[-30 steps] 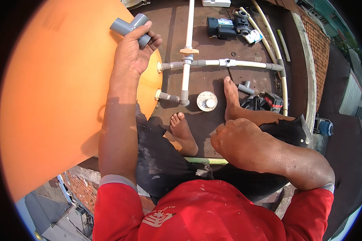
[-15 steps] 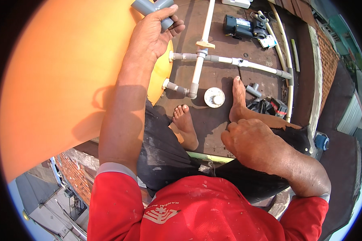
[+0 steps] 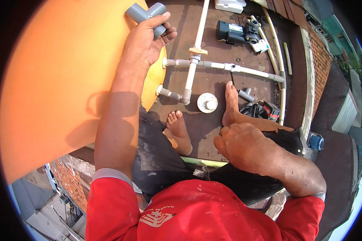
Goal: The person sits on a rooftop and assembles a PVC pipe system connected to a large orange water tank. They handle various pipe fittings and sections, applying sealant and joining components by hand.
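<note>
My left hand (image 3: pixel 144 40), raised at the upper left beside the big orange tank (image 3: pixel 60 76), is closed on a grey pipe tee (image 3: pixel 139 13). Thumb and fingers grip one of its ends, while two open ends stick out past the hand. My right hand (image 3: pixel 242 143) is curled into a fist over my right shin, its back toward me. Whether anything sits inside those fingers is hidden. Between my bare feet and the pipes stands a round white can (image 3: pixel 203 105) with a smeared lid. A second grey tee (image 3: pixel 246 94) lies beyond my right foot.
White pipes (image 3: pixel 192 76) with grey joints and a tan-handled valve (image 3: pixel 197 51) run from the tank across the brown roof. A dark water pump (image 3: pixel 232 32) rests farther back. Loose pipes (image 3: pixel 274 44) lie along the right edge, near a black bag (image 3: pixel 251 110). Tiled roofs drop away both sides.
The whole view has shifted a little, so the scene sits lower and more to the left. More of the tee in my left hand shows. My right fist keeps its closed shape.
</note>
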`<state>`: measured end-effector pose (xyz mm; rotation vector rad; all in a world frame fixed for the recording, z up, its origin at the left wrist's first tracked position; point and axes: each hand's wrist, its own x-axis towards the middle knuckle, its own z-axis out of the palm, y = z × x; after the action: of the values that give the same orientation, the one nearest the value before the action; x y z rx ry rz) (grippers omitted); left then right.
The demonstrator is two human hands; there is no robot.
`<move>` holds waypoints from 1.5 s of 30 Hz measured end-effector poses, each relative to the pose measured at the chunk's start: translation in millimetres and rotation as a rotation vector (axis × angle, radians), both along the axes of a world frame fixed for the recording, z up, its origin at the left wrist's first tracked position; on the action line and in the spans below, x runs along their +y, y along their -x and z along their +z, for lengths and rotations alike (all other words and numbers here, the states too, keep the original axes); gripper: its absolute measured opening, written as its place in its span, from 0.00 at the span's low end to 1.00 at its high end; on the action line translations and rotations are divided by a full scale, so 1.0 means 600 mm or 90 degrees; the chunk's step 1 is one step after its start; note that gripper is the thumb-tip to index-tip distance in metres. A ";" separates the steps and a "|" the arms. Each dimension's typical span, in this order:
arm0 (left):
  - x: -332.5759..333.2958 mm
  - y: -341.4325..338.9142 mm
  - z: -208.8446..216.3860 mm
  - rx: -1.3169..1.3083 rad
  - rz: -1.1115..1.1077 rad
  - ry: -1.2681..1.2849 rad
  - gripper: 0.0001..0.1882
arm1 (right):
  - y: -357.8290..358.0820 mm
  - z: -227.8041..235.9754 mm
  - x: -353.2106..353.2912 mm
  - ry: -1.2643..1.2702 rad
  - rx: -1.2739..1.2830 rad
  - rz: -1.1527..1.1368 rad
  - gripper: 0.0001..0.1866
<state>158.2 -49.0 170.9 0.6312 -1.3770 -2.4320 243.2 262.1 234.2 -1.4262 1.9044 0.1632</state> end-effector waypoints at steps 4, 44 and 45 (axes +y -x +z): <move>0.002 0.000 0.000 0.002 0.006 0.009 0.12 | -0.004 -0.013 0.015 0.129 0.050 0.000 0.05; -0.008 0.000 -0.005 -0.020 -0.053 0.004 0.12 | 0.022 0.013 -0.010 -0.075 -0.050 0.161 0.31; -0.011 -0.001 -0.005 -0.018 -0.057 0.006 0.12 | 0.023 0.015 -0.011 -0.076 -0.054 0.162 0.32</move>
<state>158.6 -55.5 167.6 0.6172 -1.4573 -2.4938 229.6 255.4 243.0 -1.5635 1.6134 0.3268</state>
